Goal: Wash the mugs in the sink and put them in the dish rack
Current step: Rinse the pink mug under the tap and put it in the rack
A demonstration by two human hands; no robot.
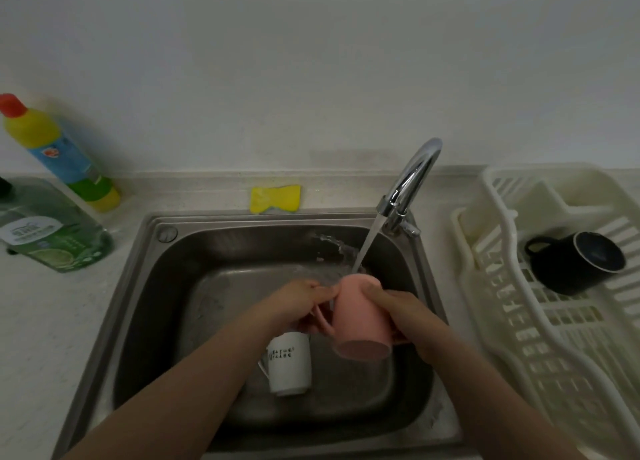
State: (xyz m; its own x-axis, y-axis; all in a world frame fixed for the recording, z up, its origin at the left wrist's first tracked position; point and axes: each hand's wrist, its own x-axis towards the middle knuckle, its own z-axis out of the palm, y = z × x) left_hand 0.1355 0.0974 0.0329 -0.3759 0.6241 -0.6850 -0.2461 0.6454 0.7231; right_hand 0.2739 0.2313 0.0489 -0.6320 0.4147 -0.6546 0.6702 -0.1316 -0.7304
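While water runs, both hands grip pink mug (360, 315): left hand (298, 303), right hand (403, 309).

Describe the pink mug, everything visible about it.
The pink mug is plain, matte, possibly plastic or ceramic, with one loop handle on its left. It is held tilted above the sink, one end toward the camera, the far end under the tap's running water. The left hand grips it at the handle side; the right hand wraps its right side. It touches nothing else.
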